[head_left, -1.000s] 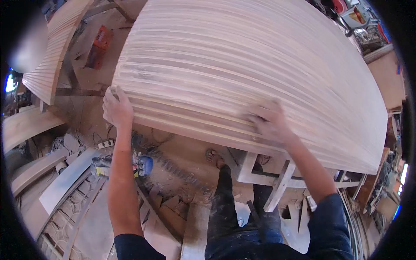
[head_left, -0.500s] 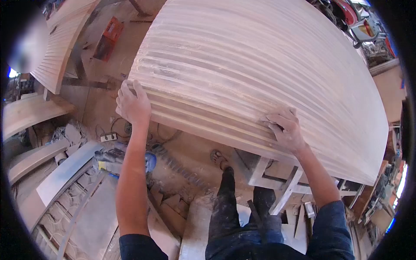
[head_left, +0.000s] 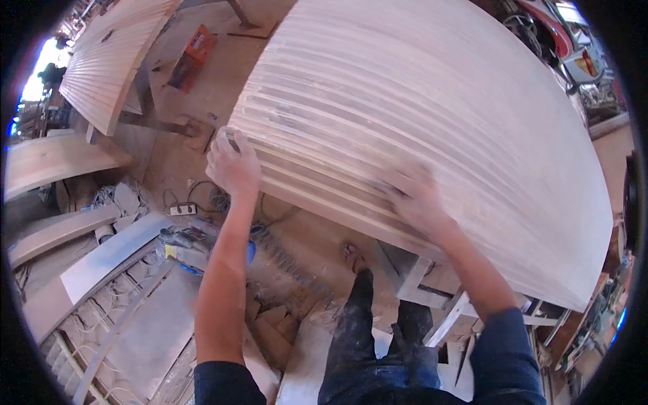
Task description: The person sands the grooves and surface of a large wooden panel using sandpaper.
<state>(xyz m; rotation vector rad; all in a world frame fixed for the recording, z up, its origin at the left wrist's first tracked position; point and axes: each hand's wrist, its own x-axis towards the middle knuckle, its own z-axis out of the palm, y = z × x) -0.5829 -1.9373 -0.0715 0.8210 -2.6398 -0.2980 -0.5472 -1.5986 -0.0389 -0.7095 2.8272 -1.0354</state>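
A large pale ribbed panel (head_left: 432, 128), dusty and fan-shaped, spreads across the upper middle and right. At its near left corner, my left hand (head_left: 234, 162) has its fingers bent over the edge. My right hand (head_left: 413, 194) rests on the grooves near the front edge, blurred by motion. Its fingers are curled together and pressed on the ribs; whatever lies under them is hidden. Beneath the panel's right part stands a light wooden frame (head_left: 451, 317).
A second ribbed panel (head_left: 115, 64) stands at the upper left, near an orange box (head_left: 192, 59). A power tool with a blue end (head_left: 192, 246), a socket strip (head_left: 183, 210) and curved boards (head_left: 64, 233) lie at the left. Cables cross the floor.
The view has shifted, so the panel and my left hand appear further right. My right hand has slid along the grooves, back toward my left hand since the middle frame. My left hand stays at the corner.
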